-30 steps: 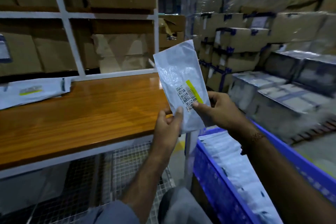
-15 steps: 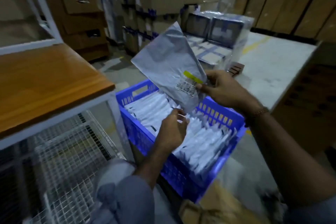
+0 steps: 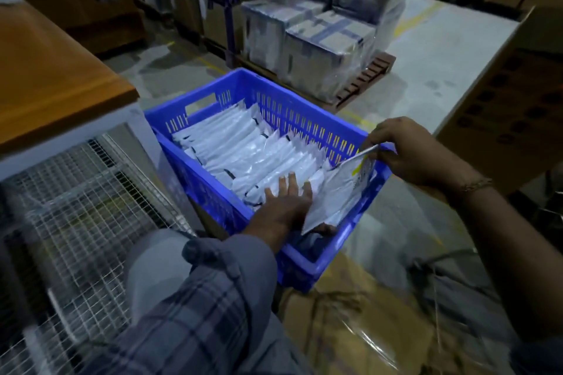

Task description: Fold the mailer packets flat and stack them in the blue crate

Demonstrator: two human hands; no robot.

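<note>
A blue slotted plastic crate (image 3: 307, 265) sat mid-frame on a grey warehouse floor (image 3: 432, 49), an orange wooden tabletop (image 3: 51, 70) at left. The left hand (image 3: 286, 204) pressed flat, fingers spread, on filed white mailers (image 3: 243, 149). The right hand (image 3: 408, 155) pinched a white plastic mailer packet (image 3: 335, 192) at the crate's right end.

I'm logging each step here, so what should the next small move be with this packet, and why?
Probably lower the packet into the gap at the near end of the blue crate. The right hand pinches its top corner, while the left hand presses the standing row of packets back, holding that gap open.
</note>
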